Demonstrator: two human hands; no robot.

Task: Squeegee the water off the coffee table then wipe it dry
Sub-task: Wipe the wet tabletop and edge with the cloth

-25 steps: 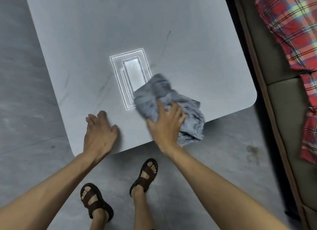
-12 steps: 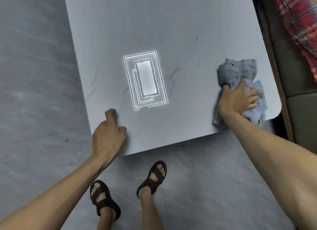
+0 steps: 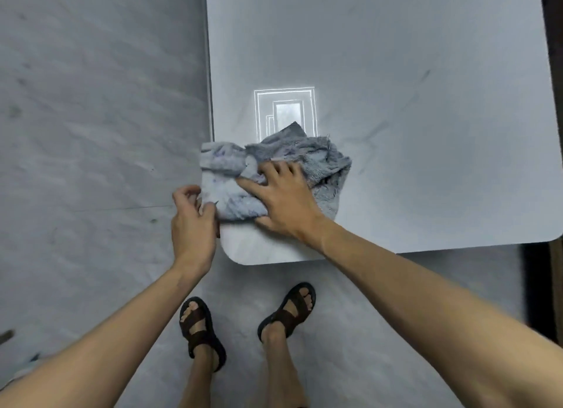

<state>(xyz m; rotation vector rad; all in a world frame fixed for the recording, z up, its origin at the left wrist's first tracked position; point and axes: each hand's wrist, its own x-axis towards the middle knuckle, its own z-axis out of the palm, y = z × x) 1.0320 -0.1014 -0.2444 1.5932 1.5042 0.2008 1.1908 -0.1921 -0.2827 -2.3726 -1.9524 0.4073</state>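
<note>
Where my left hand [image 3: 193, 222] curls its fingers at the counter's [image 3: 411, 88] left edge, I cannot tell whether it pinches the grey towel [image 3: 225, 176]. That towel lies bunched on the near-left corner, my right hand [image 3: 286, 200] pressing it, fingers spread flat.

Inventory as I see it from the head view:
- Coffee table [image 3: 396, 72]: upper right, with floor [image 3: 91, 133] to its left and before it.
- Cloth [image 3: 304, 161]: on the table's near left corner, overhanging the left edge.
- Right hand [image 3: 283, 200]: flat on top of the cloth.
- Left hand [image 3: 192, 222]: at the table's left edge, touching the cloth's near corner; I cannot tell if it grips.
- Left sandal [image 3: 198, 331], right sandal [image 3: 289, 310]: on the floor before the near edge.
</note>
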